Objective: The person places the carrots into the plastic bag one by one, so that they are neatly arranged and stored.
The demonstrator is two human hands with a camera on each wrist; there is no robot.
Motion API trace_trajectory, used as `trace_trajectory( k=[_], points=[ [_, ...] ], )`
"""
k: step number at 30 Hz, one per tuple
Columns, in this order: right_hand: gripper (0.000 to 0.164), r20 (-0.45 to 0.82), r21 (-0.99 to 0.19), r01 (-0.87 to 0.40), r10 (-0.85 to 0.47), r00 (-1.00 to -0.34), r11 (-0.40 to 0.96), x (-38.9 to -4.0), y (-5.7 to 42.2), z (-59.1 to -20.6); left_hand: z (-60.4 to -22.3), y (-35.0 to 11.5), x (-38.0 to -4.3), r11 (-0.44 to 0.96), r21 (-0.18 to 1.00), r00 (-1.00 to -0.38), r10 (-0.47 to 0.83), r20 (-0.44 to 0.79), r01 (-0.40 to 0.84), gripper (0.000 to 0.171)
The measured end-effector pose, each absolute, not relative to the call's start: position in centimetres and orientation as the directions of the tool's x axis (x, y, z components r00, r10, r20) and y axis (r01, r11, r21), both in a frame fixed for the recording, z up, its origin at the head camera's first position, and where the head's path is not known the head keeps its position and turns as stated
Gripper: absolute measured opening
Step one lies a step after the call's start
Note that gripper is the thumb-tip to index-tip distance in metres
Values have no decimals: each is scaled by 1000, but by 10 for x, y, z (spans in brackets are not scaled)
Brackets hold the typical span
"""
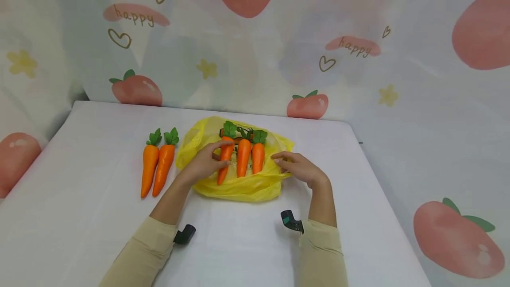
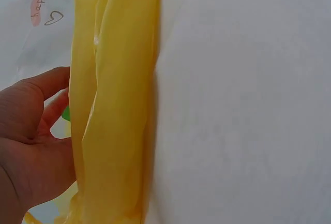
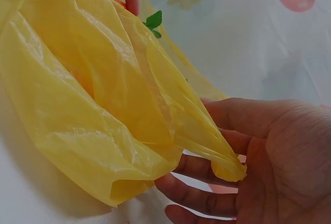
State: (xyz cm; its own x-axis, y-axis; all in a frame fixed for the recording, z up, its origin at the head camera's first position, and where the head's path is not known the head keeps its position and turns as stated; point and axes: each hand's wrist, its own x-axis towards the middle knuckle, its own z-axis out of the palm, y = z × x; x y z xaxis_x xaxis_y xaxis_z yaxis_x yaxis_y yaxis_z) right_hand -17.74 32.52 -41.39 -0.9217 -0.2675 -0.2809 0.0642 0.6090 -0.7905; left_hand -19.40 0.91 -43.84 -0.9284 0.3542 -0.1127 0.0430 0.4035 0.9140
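Note:
On the table, a yellow plastic bag (image 1: pixel 239 193) lies with its mouth spread. Three orange carrots with green leaves show in its opening: a left carrot (image 1: pixel 225 156), a middle carrot (image 1: pixel 243 157) and a right carrot (image 1: pixel 258 158). My left hand (image 1: pixel 206 161) grips the left carrot between thumb and fingers. In the left wrist view the bag's side (image 2: pixel 116 105) hides what that hand (image 2: pixel 36 131) holds. At the bag's right edge, my right hand (image 1: pixel 300 168) holds the plastic, its thumb at the opening and fingers (image 3: pixel 199 198) behind the bag (image 3: pixel 93 131).
Two more carrots, an outer one (image 1: pixel 149 169) and an inner one (image 1: pixel 164 169), lie side by side left of the bag on the white table (image 1: pixel 239 242). Something black and orange (image 1: pixel 239 140), partly hidden, sits behind the carrots in the bag. A printed curtain (image 1: pixel 255 56) hangs behind.

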Motion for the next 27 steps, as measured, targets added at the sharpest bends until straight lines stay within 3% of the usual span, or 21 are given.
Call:
trace_trajectory(
  k=[27],
  points=[
    [37,-298,-776,85,-246,-922,624,-178,317,-414,-447,24,-208,426,895,-914,402,-57,132,59]
  ],
)
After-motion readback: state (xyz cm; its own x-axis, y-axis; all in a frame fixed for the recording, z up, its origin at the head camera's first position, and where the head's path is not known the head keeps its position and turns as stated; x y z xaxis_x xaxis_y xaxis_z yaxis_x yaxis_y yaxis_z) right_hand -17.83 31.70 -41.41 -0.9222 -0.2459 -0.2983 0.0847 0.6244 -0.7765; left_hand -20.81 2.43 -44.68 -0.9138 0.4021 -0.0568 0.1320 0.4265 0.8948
